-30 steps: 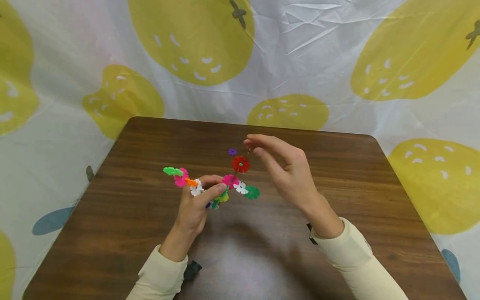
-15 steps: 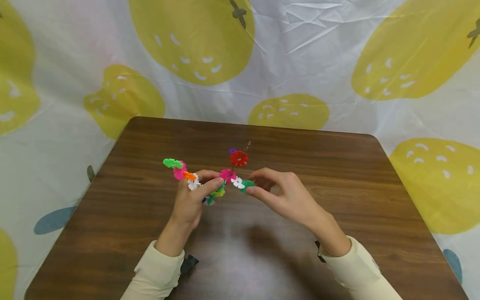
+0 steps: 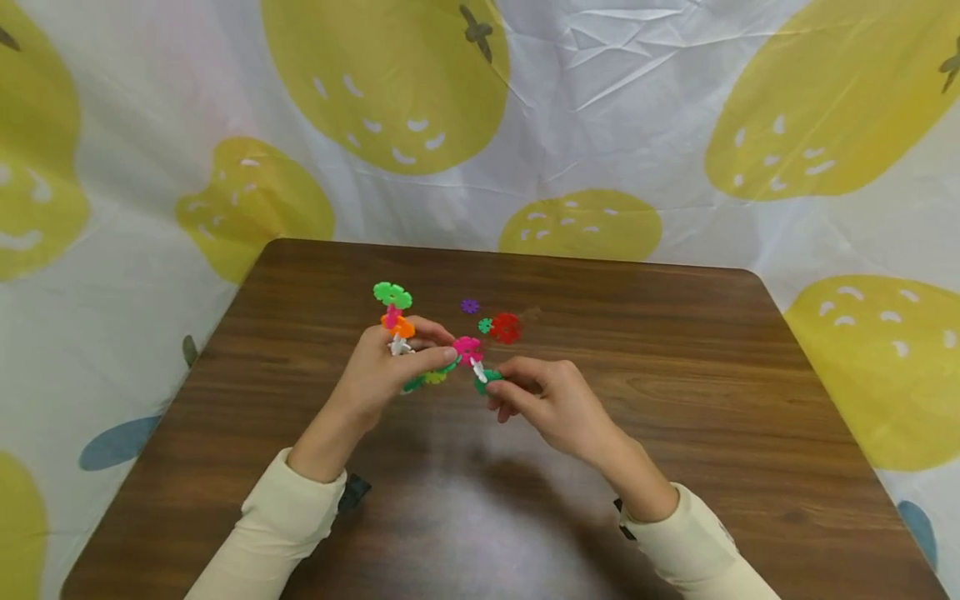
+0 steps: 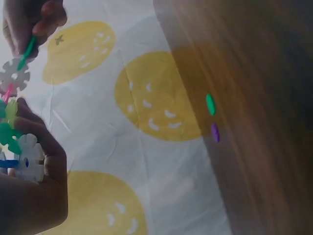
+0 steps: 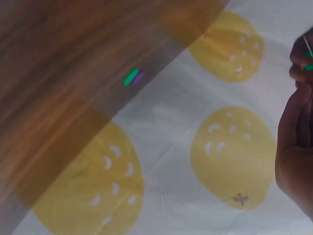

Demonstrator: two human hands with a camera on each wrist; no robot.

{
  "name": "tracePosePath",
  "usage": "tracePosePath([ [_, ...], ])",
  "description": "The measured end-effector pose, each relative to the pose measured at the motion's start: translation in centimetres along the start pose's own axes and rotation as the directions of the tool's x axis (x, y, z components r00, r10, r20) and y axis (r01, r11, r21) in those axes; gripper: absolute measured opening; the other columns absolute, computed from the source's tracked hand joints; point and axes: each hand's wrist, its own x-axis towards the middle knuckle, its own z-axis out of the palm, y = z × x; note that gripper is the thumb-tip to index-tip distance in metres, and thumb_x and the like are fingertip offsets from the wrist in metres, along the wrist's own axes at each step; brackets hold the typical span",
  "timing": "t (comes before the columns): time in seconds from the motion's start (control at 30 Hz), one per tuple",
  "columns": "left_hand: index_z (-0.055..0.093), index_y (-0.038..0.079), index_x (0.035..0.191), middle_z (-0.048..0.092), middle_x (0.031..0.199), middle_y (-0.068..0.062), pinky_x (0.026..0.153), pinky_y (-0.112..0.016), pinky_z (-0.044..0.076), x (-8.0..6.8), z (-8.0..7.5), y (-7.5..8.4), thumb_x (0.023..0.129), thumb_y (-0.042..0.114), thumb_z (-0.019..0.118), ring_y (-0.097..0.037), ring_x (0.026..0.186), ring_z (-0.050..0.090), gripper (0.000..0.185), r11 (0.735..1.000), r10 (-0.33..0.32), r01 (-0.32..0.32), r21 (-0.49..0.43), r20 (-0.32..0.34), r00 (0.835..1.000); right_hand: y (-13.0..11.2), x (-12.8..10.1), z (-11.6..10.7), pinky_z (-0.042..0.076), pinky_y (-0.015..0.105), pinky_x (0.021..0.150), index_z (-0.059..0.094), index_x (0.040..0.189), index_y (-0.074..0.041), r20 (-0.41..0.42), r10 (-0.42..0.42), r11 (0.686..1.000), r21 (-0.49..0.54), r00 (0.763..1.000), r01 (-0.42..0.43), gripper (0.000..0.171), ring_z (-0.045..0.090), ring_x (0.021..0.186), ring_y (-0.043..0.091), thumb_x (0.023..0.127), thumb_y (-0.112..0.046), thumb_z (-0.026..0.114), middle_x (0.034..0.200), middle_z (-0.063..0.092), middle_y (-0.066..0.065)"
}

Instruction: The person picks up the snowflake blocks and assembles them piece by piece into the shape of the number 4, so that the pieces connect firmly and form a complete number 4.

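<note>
Head cam: left hand (image 3: 382, 367) grips the snowflake-disc chain (image 3: 431, 354) above the table (image 3: 675, 375); right hand (image 3: 543, 400) pinches its dark green end disc (image 3: 487, 382). Left wrist: fingers curled round white disc (image 4: 29, 156). Right wrist: hand mostly cropped, green sliver (image 5: 308, 67) pinched.

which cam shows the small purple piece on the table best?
Head view: the purple piece lies flat on the table, its notched shape clear, beyond both hands. Left wrist shows it only as an edge-on sliver; right wrist shows a blur beside a green piece.
</note>
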Motion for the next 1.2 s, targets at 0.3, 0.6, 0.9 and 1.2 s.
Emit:
tracePosePath([
  [0.3,0.066,0.015,0.09,0.062,0.078,-0.006,0.06,-0.032,0.05,1.2,-0.6,2.0,0.072,0.037,0.076,-0.021,0.069,0.054,0.029,0.98,-0.112,0.103,0.171,0.042,0.993,0.5,0.4,1.5,0.056,0.035,0.062,0.064,0.092,0.002,-0.108,0.018,0.987,0.163,0.994,0.0,0.011,0.067,0.066,0.031,0.089,-0.006,0.057,0.078,0.068,0.021],
  [0.6,0.06,0.017,0.099,0.067,0.09,-0.005,0.068,-0.033,0.052,1.0,-0.8,5.5,0.078,0.031,0.072,-0.022,0.078,0.06,0.028,0.972,-0.096,0.064,0.227,0.132,0.987,2.3,0.9,2.8,0.056,0.041,0.061,0.059,0.089,0.009,-0.157,0.021,0.912,0.407,0.987,0.045,0.014,0.066,0.068,0.037,0.09,-0.004,0.054,0.08,0.065,0.031],
  [0.9,0.059,0.02,0.112,0.067,0.102,-0.006,0.073,-0.036,0.054,1.1,-1.6,4.9,0.08,0.029,0.07,-0.024,0.084,0.064,0.035,0.989,0.013,-0.035,0.141,0.155,0.988,2.5,1.2,3.1,0.055,0.043,0.059,0.057,0.088,0.012,-0.192,0.001,0.87,0.484,0.981,0.094,0.013,0.068,0.066,0.032,0.089,-0.001,0.053,0.079,0.064,0.032],
  [1.2,0.056,0.019,0.121,0.061,0.119,-0.003,0.095,-0.041,0.041,0.4,-2.3,5.3,0.094,0.041,0.046,-0.017,0.108,0.056,0.037,0.988,0.082,-0.096,0.124,0.119,0.99,3.6,1.6,3.5,0.055,0.044,0.059,0.06,0.092,0.004,-0.229,-0.032,0.848,0.508,0.973,0.147,0.013,0.067,0.064,0.03,0.09,-0.007,0.055,0.082,0.064,0.031],
])
